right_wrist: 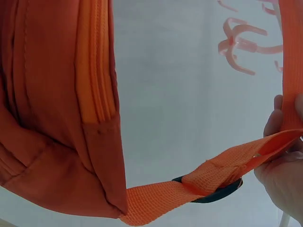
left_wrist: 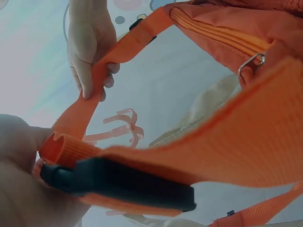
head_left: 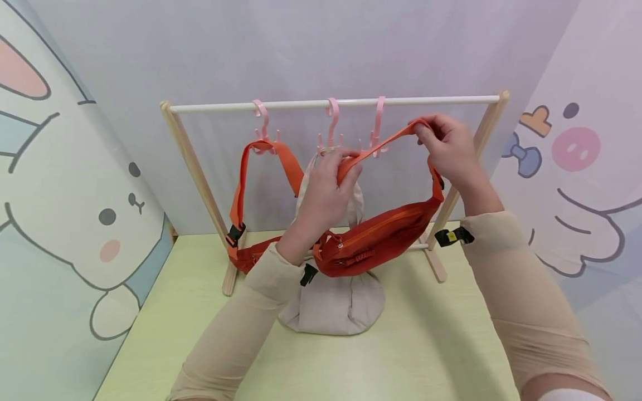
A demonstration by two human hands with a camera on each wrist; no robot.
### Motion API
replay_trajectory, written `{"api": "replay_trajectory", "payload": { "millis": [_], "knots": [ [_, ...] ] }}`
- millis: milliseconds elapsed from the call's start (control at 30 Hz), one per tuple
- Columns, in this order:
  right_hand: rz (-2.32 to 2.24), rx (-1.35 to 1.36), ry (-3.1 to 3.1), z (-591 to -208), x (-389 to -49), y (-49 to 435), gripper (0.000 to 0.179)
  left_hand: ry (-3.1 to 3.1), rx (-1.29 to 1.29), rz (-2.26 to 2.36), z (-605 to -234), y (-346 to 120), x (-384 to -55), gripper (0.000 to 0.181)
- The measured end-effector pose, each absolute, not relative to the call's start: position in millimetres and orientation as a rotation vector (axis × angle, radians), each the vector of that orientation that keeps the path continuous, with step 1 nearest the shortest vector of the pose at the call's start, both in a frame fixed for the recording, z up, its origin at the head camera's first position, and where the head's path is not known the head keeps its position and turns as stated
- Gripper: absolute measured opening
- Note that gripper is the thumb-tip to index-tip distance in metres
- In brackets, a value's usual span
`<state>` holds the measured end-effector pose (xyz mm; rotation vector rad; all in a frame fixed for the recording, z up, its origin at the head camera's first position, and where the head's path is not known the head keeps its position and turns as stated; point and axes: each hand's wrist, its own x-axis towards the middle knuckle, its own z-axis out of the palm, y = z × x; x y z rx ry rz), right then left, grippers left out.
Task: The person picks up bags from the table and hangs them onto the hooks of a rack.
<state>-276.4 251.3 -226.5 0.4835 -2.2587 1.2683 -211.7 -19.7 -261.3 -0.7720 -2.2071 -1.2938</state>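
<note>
A red-orange waist bag point(head_left: 381, 239) hangs tilted from its orange strap point(head_left: 388, 140), which both hands hold up before the rack. My left hand point(head_left: 323, 195) pinches the strap near the middle; a black buckle point(left_wrist: 128, 182) sits beside that hand in the left wrist view. Farther right and higher, my right hand point(head_left: 451, 147) grips the strap where it folds down toward the bag's right end. The stretched strap passes in front of the right pink hook point(head_left: 379, 122). In the right wrist view, the bag's zipper point(right_wrist: 97, 61) faces the camera.
A white rod point(head_left: 426, 101) on wooden legs carries the pink hooks. A second orange waist bag point(head_left: 246, 259) hangs from the left hook point(head_left: 262, 120). From the middle hook point(head_left: 332, 122) hangs a cream drawstring bag point(head_left: 331, 306), partly hidden by my left hand. Printed cloth walls surround the table point(head_left: 426, 345).
</note>
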Motion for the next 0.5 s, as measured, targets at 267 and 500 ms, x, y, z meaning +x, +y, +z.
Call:
{"api": "replay_trajectory", "payload": {
  "millis": [267,500],
  "knots": [
    [1.270,0.425,-2.295,-228.2,-293.9,242.3,0.031,-2.222,-0.702,-1.336,-259.6,-17.4,-218.9,0.033],
    [1.311,0.408,-2.325,-229.5,-302.5,236.6,0.030,-2.223,-0.680,-1.404,-260.4,-15.8,-224.2,0.033]
  ]
}}
